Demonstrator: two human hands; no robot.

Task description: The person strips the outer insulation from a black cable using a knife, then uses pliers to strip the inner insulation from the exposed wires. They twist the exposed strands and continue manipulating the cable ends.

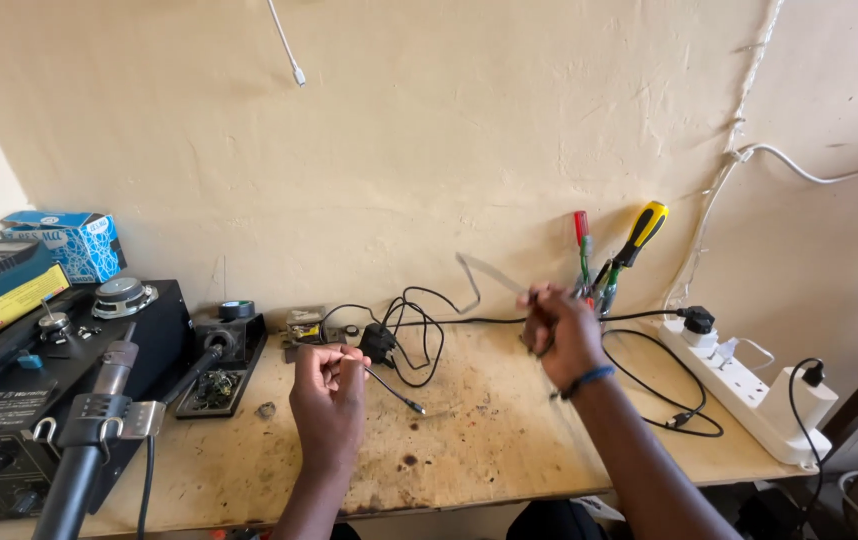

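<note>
My left hand [329, 392] pinches a thin black cable [389, 385] above the stained wooden bench [489, 440]; its free end with a small plug [416, 408] hangs to the right. My right hand [561, 335] is raised near the wall and closed around a slim metal tool [489, 272], its flat silver end sticking up to the left. A black power adapter [377, 342] with looped black cord [414, 335] lies between the hands at the back of the bench.
A black hot-air rework station [39, 390] with its wand [99, 420] fills the left. Beside it stand a soldering stand [219, 365] and tape roll [237, 310]. Screwdrivers [629, 250] lean on the wall. A white power strip [749, 385] lies at the right edge.
</note>
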